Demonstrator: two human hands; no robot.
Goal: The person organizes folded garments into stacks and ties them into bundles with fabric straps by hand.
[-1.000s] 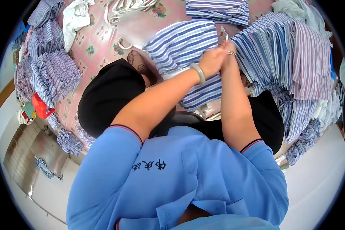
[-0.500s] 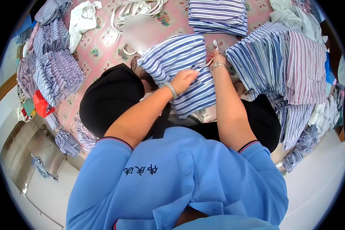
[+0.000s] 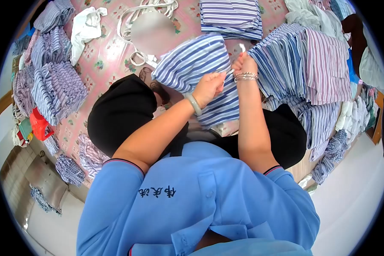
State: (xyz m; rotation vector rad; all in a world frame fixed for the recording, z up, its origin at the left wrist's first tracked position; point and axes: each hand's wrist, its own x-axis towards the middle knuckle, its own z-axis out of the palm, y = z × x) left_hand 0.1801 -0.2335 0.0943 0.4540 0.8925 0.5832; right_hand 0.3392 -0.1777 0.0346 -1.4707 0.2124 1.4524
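A folded bundle of blue-and-white striped cloth [image 3: 196, 55] lies between my knees, bulging at its far left end. Across it, my left hand [image 3: 209, 88] is closed in a pinch, with a bit of white showing at its fingertips. My right hand [image 3: 245, 65] is closed at the bundle's right edge. A white strip [image 3: 241, 47] sticks up out of that fist. Between the two hands a short piece of white shows, partly hidden by the fingers.
Striped folded stacks [image 3: 281, 64] stand at the right, with pink-striped cloth [image 3: 327, 68] beside them. Another striped stack [image 3: 231, 19] lies ahead. Bunched striped garments [image 3: 62, 85] are piled at the left, near a white cloth [image 3: 87, 32]. White straps [image 3: 147, 9] lie on the flowered pink sheet [image 3: 108, 47].
Both hands have pulled slightly, the left closing more into a fist and the right turning its knuckles upward. The bundle's far end has lifted a little. The whole view has shifted slightly.
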